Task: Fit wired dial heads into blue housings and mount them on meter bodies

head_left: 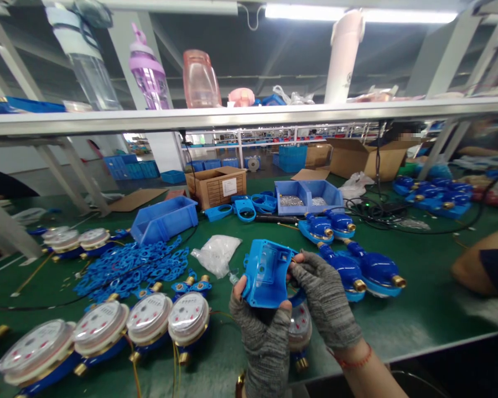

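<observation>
A blue plastic meter housing [269, 273], its hollow side facing me, is held above the green bench. My left hand [263, 337], in a grey fingerless glove, grips its left and lower edges. At its right edge, the fingers of my right hand [326, 298] are pinched together; a thin dark wire seems to show at the fingertips, but it is too small to be sure. Below and partly hidden by my hands lies a water meter [301, 326] with a clear round face. Several more water meters [188, 315] with brass ends stand in a row to the left.
Loose blue plastic rings [128, 268] lie in a pile beside a blue bin [164, 218]. Behind are a two-part bin of small metal parts [309, 196] and a plastic bag [217, 254]. Blue meter bodies [377, 268] lie right, near another person's arm [477, 260]. A shelf [249, 117] crosses overhead.
</observation>
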{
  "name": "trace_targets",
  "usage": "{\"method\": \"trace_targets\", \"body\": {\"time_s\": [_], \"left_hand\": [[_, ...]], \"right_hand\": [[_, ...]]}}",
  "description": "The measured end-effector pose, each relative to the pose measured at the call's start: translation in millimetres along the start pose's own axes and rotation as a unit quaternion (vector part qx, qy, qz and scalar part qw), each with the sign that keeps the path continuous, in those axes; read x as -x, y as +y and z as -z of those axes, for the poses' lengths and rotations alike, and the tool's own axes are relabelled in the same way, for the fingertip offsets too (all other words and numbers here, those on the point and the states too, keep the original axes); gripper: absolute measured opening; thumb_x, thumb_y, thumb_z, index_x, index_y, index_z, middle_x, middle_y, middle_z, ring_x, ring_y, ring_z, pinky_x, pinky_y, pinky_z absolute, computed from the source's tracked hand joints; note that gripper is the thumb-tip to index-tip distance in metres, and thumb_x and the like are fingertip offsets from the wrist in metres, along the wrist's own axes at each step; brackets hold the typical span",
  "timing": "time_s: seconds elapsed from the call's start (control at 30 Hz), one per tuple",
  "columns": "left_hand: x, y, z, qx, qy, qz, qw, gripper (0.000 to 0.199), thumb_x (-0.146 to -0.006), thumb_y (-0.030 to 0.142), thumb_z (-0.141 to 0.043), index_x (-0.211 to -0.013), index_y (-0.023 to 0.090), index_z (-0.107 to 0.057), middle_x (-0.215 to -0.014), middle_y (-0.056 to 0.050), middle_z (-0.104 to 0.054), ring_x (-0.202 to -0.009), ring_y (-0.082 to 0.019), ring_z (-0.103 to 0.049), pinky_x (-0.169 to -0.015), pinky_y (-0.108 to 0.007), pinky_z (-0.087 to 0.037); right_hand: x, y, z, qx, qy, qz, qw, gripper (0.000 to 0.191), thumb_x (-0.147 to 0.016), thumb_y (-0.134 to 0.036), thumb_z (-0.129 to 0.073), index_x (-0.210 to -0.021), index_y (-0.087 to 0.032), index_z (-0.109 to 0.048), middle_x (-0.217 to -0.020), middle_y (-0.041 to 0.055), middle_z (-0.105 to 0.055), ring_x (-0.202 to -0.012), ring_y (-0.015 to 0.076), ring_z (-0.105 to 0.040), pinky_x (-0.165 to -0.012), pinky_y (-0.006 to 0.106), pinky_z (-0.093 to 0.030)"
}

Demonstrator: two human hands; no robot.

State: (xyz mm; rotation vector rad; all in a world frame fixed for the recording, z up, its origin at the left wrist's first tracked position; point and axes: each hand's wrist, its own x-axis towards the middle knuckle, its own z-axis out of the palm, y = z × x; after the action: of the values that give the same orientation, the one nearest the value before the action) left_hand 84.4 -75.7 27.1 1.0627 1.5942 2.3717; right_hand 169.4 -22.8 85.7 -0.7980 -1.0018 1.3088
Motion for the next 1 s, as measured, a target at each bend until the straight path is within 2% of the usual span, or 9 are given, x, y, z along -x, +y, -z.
{"method": "trace_targets", "body": {"time_s": [0.2,0.27,0.37,0.43,0.53,0.63,0.83,0.93,1.0], "left_hand": [[1.7,-1.6,-0.8,-0.009,0.002,-0.014,1.0,0.065,-0.063,0.035,-0.081,-0.118,0.025,-0.048,-0.113,-0.008,-0.053,-0.106,-0.027,-0.06,-0.095,-0.042,-0.052],[-1.0,0.4,0.0,-0.028,0.009,-0.031,0.999,0.063,-0.064,0.033,-0.08,-0.118,0.024,-0.048,-0.111,-0.008,-0.054,-0.104,-0.027,-0.06,-0.096,-0.043,-0.052],[-3.9,0.6,-0.4,-0.047,0.025,-0.055,0.997,0.063,-0.063,0.033,-0.079,-0.118,0.024,-0.049,-0.109,-0.006,-0.054,-0.102,-0.025,-0.06,-0.096,-0.042,-0.051],[-3.9,-1.3,-2.0,-0.037,0.035,-0.05,0.997,0.065,-0.062,0.034,-0.079,-0.118,0.024,-0.049,-0.111,-0.007,-0.054,-0.103,-0.026,-0.06,-0.098,-0.043,-0.05],[-1.8,-2.8,-4.4,0.0,0.036,-0.024,0.999,0.067,-0.064,0.034,-0.078,-0.122,0.025,-0.047,-0.118,-0.009,-0.052,-0.108,-0.027,-0.059,-0.098,-0.045,-0.05],[0.4,0.7,-4.2,-0.019,0.034,-0.026,0.999,0.066,-0.066,0.034,-0.078,-0.124,0.024,-0.048,-0.119,-0.009,-0.052,-0.108,-0.027,-0.06,-0.097,-0.043,-0.052],[1.9,5.7,-3.0,-0.02,0.017,-0.028,0.999,0.066,-0.066,0.041,-0.079,-0.122,0.022,-0.048,-0.116,-0.01,-0.053,-0.106,-0.027,-0.06,-0.095,-0.044,-0.052],[2.2,3.9,-3.2,-0.017,0.023,-0.02,0.999,0.068,-0.064,0.046,-0.08,-0.119,0.022,-0.049,-0.114,-0.009,-0.052,-0.107,-0.028,-0.057,-0.1,-0.047,-0.048],[1.7,4.0,-3.1,-0.019,0.028,-0.02,0.999,0.069,-0.062,0.048,-0.082,-0.117,0.022,-0.049,-0.113,-0.008,-0.051,-0.107,-0.029,-0.057,-0.102,-0.048,-0.046]], "right_hand": [[-2.6,2.2,9.7,0.048,-0.033,-0.011,0.998,0.031,-0.062,-0.042,-0.085,-0.072,-0.016,-0.074,-0.073,0.0056,-0.073,-0.063,0.0163,-0.064,-0.057,0.026,-0.053],[-2.5,5.9,9.6,0.0,-0.049,-0.038,0.998,0.029,-0.062,-0.042,-0.086,-0.071,-0.017,-0.075,-0.071,0.0042,-0.072,-0.063,0.0143,-0.063,-0.059,0.024,-0.052],[-1.6,9.7,6.4,-0.11,-0.054,-0.12,0.985,0.029,-0.053,-0.038,-0.092,-0.067,-0.018,-0.074,-0.067,0.0009,-0.07,-0.06,0.0113,-0.06,-0.058,0.022,-0.051],[-0.6,8.6,4.6,-0.119,-0.038,-0.126,0.984,0.031,-0.049,-0.037,-0.093,-0.066,-0.019,-0.075,-0.066,0.0007,-0.071,-0.059,0.0115,-0.059,-0.058,0.023,-0.05],[0.5,3.1,5.3,-0.015,-0.03,-0.054,0.998,0.028,-0.054,-0.04,-0.089,-0.069,-0.02,-0.077,-0.075,0.0041,-0.074,-0.066,0.0155,-0.062,-0.061,0.027,-0.051],[-1.0,0.2,8.5,0.083,-0.027,0.004,0.996,0.026,-0.061,-0.041,-0.083,-0.075,-0.02,-0.078,-0.079,0.0056,-0.075,-0.071,0.0193,-0.064,-0.067,0.032,-0.052],[-4.6,8.9,9.0,0.203,0.003,0.105,0.973,0.02,-0.068,-0.039,-0.075,-0.072,-0.019,-0.073,-0.075,0.0057,-0.073,-0.07,0.0231,-0.065,-0.069,0.037,-0.052],[-2.4,10.5,6.5,0.252,0.027,0.166,0.953,0.019,-0.076,-0.038,-0.068,-0.072,-0.021,-0.073,-0.07,0.0039,-0.071,-0.064,0.0209,-0.062,-0.065,0.035,-0.05],[-1.0,9.1,6.0,0.253,0.017,0.171,0.952,0.018,-0.078,-0.036,-0.067,-0.07,-0.021,-0.073,-0.068,0.003,-0.07,-0.061,0.019,-0.06,-0.062,0.033,-0.048]]}}
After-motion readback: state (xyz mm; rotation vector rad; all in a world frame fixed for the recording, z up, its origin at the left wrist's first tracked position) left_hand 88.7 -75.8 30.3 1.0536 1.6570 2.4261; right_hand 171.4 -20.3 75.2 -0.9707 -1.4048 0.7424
